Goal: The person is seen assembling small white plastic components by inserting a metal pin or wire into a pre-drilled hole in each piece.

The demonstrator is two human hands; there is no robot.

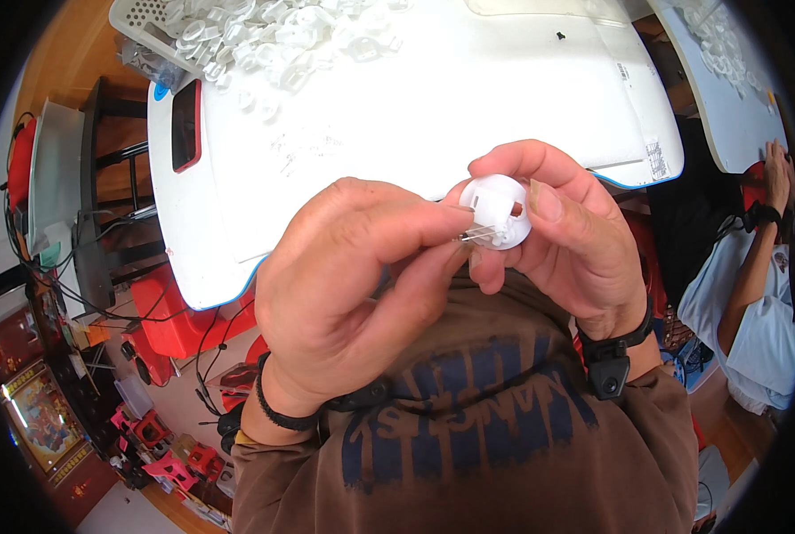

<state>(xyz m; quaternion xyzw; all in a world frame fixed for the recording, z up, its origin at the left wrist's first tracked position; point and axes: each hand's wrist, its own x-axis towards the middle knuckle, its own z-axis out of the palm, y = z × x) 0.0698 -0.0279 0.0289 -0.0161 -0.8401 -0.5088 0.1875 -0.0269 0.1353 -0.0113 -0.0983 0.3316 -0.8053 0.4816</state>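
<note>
Above the near edge of the white table (397, 133), in front of my chest, both hands meet at one small round part. My right hand (584, 236) grips this white plastic disc-shaped part (491, 191) by its rim, thumb on one side and fingers round the other. A slot and a larger opening show in its face. Thumb and forefinger of my left hand (348, 276) pinch a tiny component with thin metal leads (479, 233), held against the disc's lower left side. Its body is mostly hidden by the fingertips; I cannot tell whether the leads enter the disc.
Loose white plastic parts (273, 44) are heaped at the far left beside a white basket (139, 16). A red-edged phone (185, 126), scattered tiny bits (306, 151) and a small black piece (560, 36) lie on the table. At right, another person's arm (753, 258) is beside a second table (726, 107).
</note>
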